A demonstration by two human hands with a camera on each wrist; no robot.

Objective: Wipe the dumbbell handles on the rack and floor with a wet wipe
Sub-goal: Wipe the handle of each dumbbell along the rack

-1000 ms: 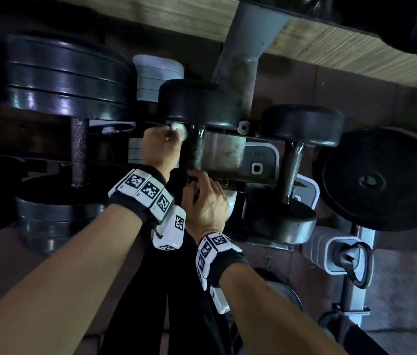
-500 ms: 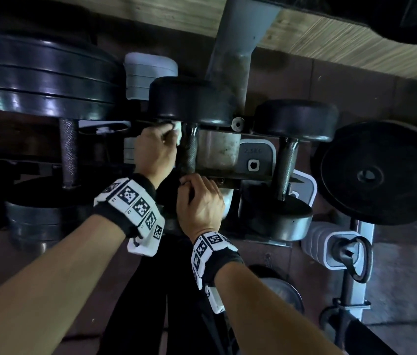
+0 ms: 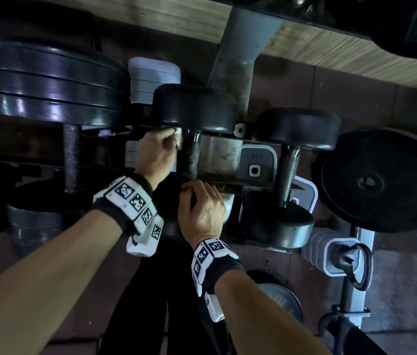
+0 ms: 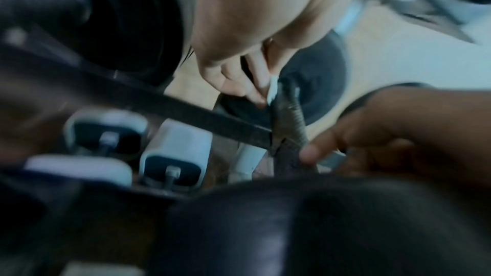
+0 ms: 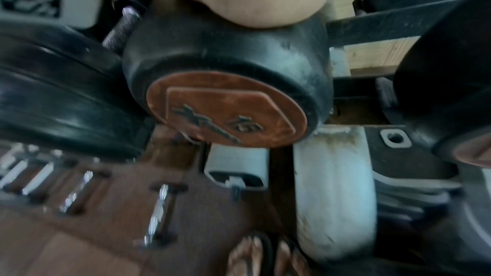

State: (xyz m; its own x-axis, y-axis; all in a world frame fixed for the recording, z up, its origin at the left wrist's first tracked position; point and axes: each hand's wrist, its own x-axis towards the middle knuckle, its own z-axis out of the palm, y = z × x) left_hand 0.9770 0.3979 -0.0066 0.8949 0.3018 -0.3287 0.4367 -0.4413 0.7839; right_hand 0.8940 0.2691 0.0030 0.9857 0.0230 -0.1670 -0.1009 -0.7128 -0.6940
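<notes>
A black rubber dumbbell lies across the rack rails, its knurled handle running away from me to the far head. My left hand pinches a small white wet wipe against the left side of the handle, just under the far head. The left wrist view shows the wipe pressed on the handle by my fingertips. My right hand curls over the near end of the same dumbbell. Its palm lies on the near head, which has an orange end cap.
A smaller black dumbbell sits on the rack to the right. A plate-loaded dumbbell sits to the left. A large black plate is at far right, and the grey rack post rises behind. Grey weights stand on the floor.
The view has drifted slightly. My left hand stays at the top of the handle with the wipe, shifted a little downward. My right hand keeps its hold on the near end.
</notes>
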